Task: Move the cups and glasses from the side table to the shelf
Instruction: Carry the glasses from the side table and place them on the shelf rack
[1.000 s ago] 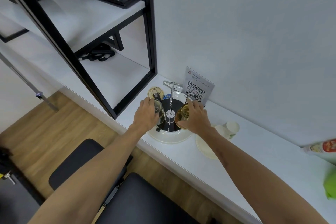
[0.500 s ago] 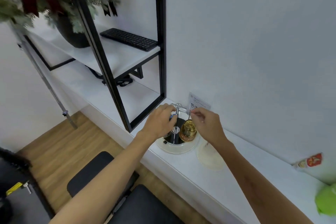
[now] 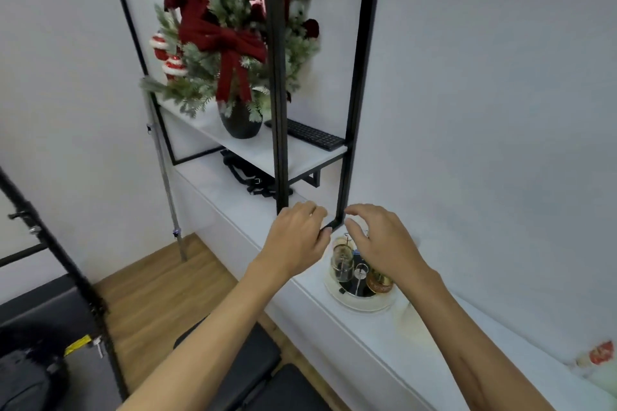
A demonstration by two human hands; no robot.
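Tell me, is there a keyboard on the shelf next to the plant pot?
Yes, a black keyboard lies on the shelf beside the dark pot.

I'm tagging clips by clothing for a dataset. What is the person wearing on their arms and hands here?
Nothing that shows. Both forearms are bare for as far as the frame reaches, with no sleeve edge in view. The left hand and right hand have no gloves, and no rings, watch or bracelets are visible. The picture is slightly blurred, so very fine details could be missed.

Both hands, left (image 3: 297,237) and right (image 3: 384,240), hover loosely curled, holding nothing.
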